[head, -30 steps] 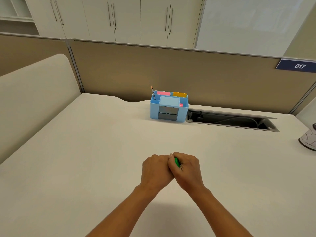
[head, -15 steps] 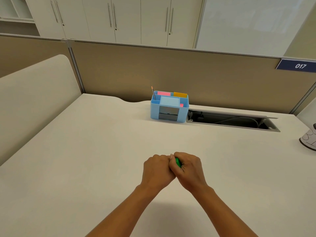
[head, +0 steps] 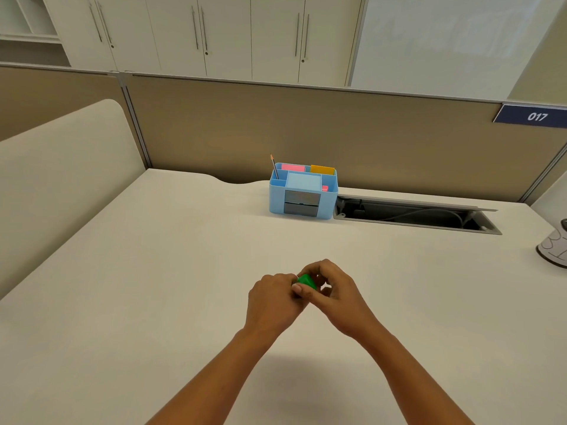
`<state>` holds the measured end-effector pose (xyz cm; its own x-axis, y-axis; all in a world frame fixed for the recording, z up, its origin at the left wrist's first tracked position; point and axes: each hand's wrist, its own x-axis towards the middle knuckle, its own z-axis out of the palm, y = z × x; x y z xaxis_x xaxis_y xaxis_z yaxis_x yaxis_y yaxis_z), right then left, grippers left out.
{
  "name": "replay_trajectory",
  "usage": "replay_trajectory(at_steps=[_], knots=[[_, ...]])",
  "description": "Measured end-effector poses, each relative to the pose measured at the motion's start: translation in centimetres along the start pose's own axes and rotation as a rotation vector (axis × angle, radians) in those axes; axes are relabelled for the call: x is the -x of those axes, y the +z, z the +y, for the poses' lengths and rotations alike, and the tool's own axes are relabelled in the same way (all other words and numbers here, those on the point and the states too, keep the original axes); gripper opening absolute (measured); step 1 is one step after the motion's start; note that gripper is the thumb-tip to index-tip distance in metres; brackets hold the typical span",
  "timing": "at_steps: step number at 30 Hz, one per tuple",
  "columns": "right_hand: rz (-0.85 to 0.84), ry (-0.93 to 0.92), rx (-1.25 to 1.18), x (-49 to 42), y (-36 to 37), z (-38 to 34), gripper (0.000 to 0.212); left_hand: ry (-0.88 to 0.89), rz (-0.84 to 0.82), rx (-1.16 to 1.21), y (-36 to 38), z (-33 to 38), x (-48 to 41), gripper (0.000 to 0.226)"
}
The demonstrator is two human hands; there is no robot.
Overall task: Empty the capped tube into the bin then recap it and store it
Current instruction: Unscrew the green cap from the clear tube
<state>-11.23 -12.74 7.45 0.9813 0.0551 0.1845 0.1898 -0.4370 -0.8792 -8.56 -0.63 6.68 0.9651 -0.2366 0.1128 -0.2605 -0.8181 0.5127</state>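
Note:
Both my hands meet over the middle of the white desk. My left hand [head: 271, 299] is closed around the tube, whose body is hidden inside the fist. A green cap [head: 306, 281] shows at the tube's end, between thumb and fingers. My right hand [head: 339, 294] pinches that green cap with its fingertips. Whether the cap is on or off the tube cannot be told. A light blue desk organiser [head: 302, 194] stands at the back of the desk, well beyond my hands.
The organiser holds a pencil [head: 274, 166], pink and orange note pads and small grey drawers. An open cable tray slot [head: 414, 214] lies to its right. A patterned object [head: 553, 250] sits at the right edge. A beige partition runs along the back.
My right hand has loosened from a tight fist to a fingertip pinch, so more of the green cap now shows. Both hands stay in the same spot.

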Motion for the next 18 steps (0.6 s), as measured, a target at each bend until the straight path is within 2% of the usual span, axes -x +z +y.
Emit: replay_trajectory(at_steps=[5,9,18], knots=[[-0.009,0.107,-0.192,0.1,-0.5,-0.2,0.02,-0.095,-0.019,0.179,-0.1,-0.4,0.0,0.031],[0.003,0.156,-0.383,0.1,-0.9,-0.2,0.023,-0.177,-0.023,0.431,-0.4,-0.5,0.0,0.04],[0.099,0.214,-0.628,-0.2,-0.9,0.1,0.036,-0.246,-0.038,0.847,-1.0,-0.2,0.2,0.021]])
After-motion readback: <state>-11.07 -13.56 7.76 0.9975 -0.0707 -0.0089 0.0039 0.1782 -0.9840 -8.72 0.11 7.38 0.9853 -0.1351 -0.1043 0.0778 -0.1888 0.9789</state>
